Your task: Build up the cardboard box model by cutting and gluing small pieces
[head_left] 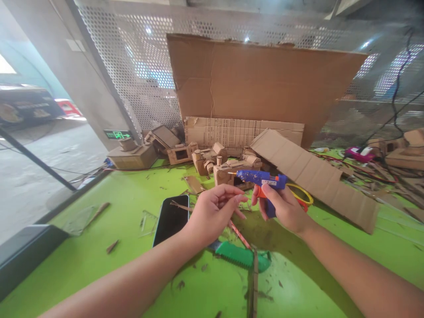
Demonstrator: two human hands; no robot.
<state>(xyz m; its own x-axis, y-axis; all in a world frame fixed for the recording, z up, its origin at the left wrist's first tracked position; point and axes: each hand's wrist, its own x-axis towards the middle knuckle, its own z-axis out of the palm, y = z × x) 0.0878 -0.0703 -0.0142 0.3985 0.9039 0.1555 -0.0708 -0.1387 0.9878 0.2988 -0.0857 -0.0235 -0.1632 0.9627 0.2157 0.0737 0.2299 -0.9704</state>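
My right hand (288, 210) is wrapped round the grip of a blue glue gun (260, 177), fingers at its orange trigger, nozzle pointing left. My left hand (218, 210) is closed, thumb and fingertips together below the nozzle; what they pinch, if anything, is too small to make out. Behind that hand lies a dark-screened phone (168, 221), with a thin cardboard strip (180, 206) across it. Under my hands, a green-handled cutter (238, 255) and a red-and-white striped stick (240, 234) rest on the green table (126, 274). A narrow cardboard piece (255, 282) stands by the cutter.
Cardboard camera-like models (207, 159) line the table's back, with a large cardboard sheet (265, 79) upright behind. A bent cardboard panel (318, 181) leans at right, near a yellow tape roll (301, 194). Cables and scraps (374, 172) clutter the far right. A dark box (29, 256) is at left.
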